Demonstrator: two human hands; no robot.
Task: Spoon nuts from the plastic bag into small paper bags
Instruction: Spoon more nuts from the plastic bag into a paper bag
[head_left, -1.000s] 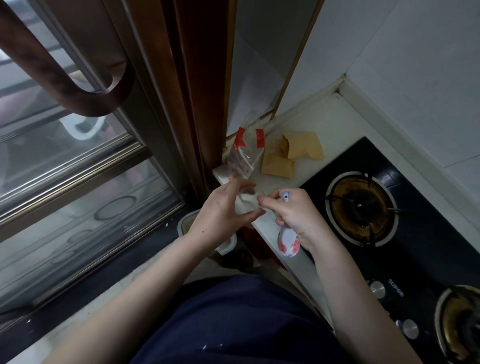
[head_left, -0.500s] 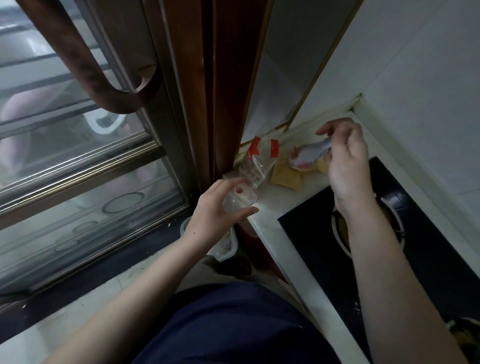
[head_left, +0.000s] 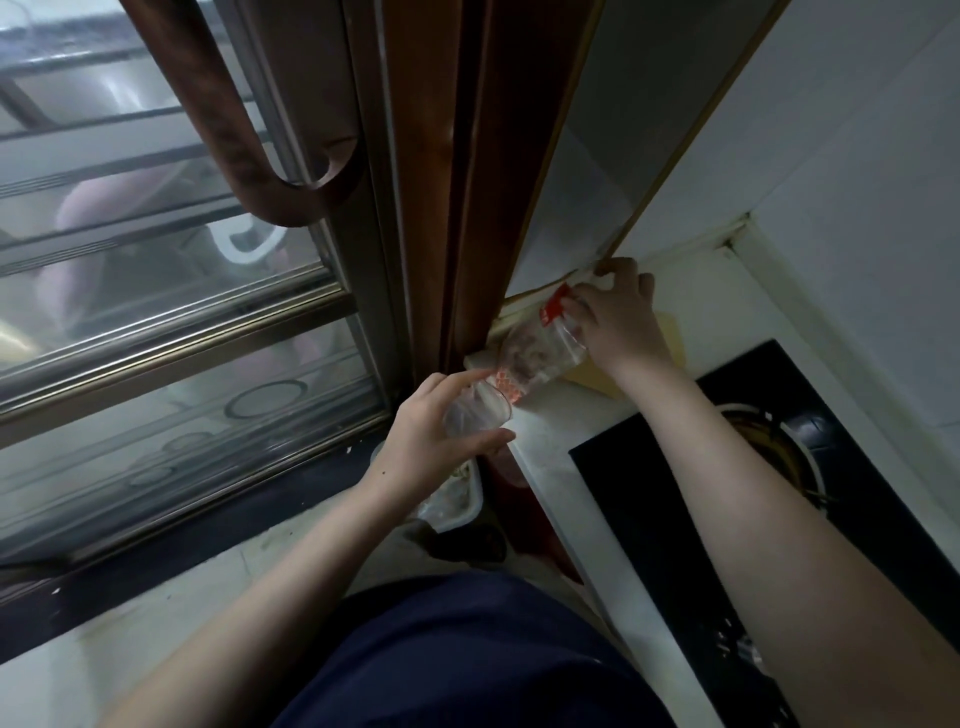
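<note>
A clear plastic bag (head_left: 540, 348) with a red strip at its mouth lies tilted over the corner of the white counter (head_left: 561, 457). My left hand (head_left: 436, 436) grips the bag's lower end, off the counter edge. At the red-striped mouth is my right hand (head_left: 618, 317), fingers closed. A white and red patterned spoon (head_left: 505, 387) shows through the plastic, its bowl deep in the bag and its handle hidden by my fingers. Brown paper bags (head_left: 592, 375) lie flat on the counter, mostly covered by my right wrist.
A black glass gas hob (head_left: 675, 509) with a burner (head_left: 774, 452) fills the counter to the right. A brown door frame (head_left: 431, 208) and a glass sliding door (head_left: 171, 364) stand at left. On the floor below the counter edge sits a white container (head_left: 462, 506).
My right hand moved the spoon from above the paper bags left to the bag's mouth, and the spoon's bowl is now inside the bag. The left hand kept its hold on the bag.
</note>
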